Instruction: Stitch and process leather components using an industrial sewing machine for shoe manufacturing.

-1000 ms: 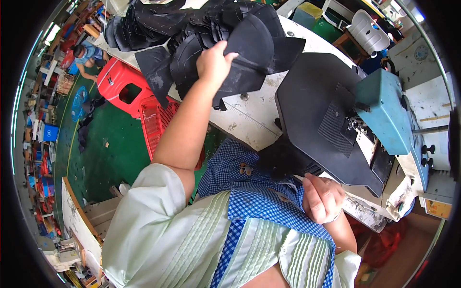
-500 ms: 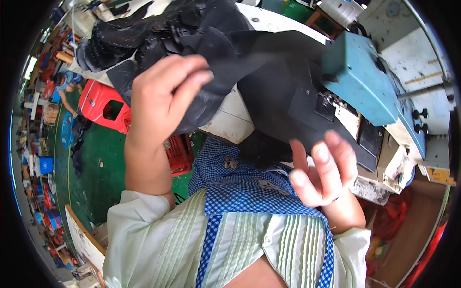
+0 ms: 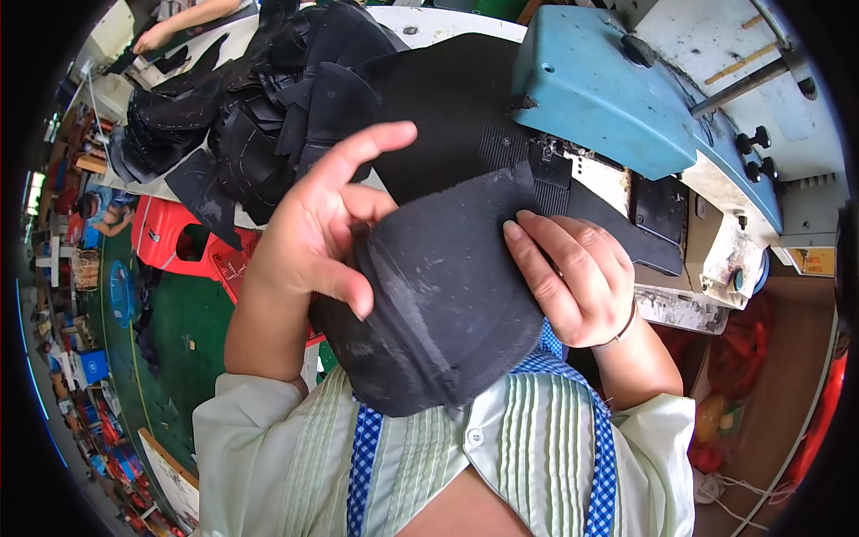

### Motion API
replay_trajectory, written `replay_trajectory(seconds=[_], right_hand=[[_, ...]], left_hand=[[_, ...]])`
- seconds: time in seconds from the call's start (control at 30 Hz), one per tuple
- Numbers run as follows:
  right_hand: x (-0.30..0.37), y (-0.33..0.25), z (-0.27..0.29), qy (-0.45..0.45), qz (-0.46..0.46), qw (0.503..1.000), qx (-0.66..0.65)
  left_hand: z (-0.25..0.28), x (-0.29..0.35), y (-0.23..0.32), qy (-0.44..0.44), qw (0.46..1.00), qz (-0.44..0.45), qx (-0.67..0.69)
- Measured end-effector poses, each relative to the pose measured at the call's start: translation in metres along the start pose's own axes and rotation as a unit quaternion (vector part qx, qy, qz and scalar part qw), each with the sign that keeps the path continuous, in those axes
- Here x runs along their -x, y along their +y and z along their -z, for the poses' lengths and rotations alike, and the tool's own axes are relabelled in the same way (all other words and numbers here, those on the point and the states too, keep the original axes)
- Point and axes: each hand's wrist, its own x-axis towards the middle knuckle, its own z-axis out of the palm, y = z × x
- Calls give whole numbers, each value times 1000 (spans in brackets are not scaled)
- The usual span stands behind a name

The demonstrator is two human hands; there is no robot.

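Note:
A curved black sheet piece (image 3: pixel 447 259), with pale scuffs and a ridge across it, is raised in front of my chest. My right hand (image 3: pixel 582 282) pinches its right edge, fingers on the face towards me; the thumb is hidden behind. At the left edge is my left hand (image 3: pixel 304 233), its index finger stretched out and its thumb spread in front of the piece. Some of its other fingers are hidden. Just beyond the piece stands a machine with a blue head (image 3: pixel 608 98), above more black material (image 3: pixel 447 98) lying on the white table.
A heap of black pieces (image 3: pixel 259 107) covers the table's far left. Another person's hand (image 3: pixel 157 38) reaches in there. Left of me a red plastic stool (image 3: pixel 161 233) stands on the green floor (image 3: pixel 179 349). Red bags (image 3: pixel 738 345) lie at the lower right.
Both hands were apart and blurred, without this piece raised between them. Now the black piece is up before my chest, my right hand gripping it. The view has shifted, bringing the co-worker's hand in.

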Motion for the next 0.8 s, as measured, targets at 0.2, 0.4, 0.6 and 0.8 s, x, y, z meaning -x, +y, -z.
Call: replay_trajectory(seconds=[0.2,0.4,0.6,0.8], right_hand=[[3,5,6,-141,-69,987,38],[4,18,-6,-144,-139,980,-8],[4,24,-8,-116,-185,974,-57],[5,26,-9,-111,-200,971,-65]], left_hand=[[5,-12,16,-10,919,28,-392],[-40,-52,-15,-4,690,-107,-716],[-38,-65,-11,-47,686,-105,-719],[-37,-71,-12,-47,686,-98,-719]])
